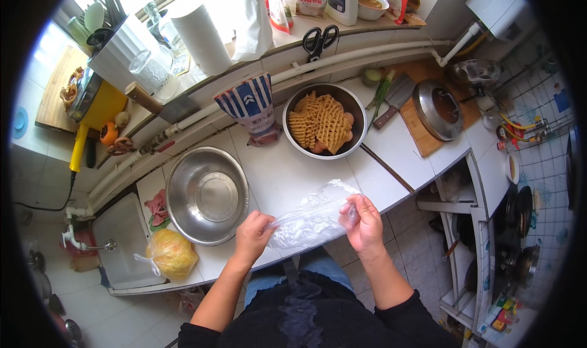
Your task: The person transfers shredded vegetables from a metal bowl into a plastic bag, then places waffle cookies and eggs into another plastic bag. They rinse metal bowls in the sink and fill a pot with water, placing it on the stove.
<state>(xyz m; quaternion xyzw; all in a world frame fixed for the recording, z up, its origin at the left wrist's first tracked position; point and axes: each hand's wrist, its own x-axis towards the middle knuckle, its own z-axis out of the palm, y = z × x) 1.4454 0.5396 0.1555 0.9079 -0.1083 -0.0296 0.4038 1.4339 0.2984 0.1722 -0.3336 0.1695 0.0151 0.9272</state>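
A clear plastic bag (307,224) stretches between my two hands over the front edge of the white tiled counter (270,174). My left hand (254,233) pinches its left end, and my right hand (364,224) grips the other end, with film over some fingertips. Beyond the bag, a steel bowl (324,154) holds waffle-cut, lattice-like golden pieces (321,121) and several round brownish items partly hidden under them. Left of my left hand sits a wide steel basin (176,196) with nothing in it. A striped printed packet (250,107) stands upright behind.
A knotted bag of yellow food (172,254) lies beside the sink (124,242). At the right, a cleaver (394,98), scallion (381,93) and steel pot lid (438,109) rest around a wooden board (419,137). Scissors (318,43) hang by the pipe (367,54).
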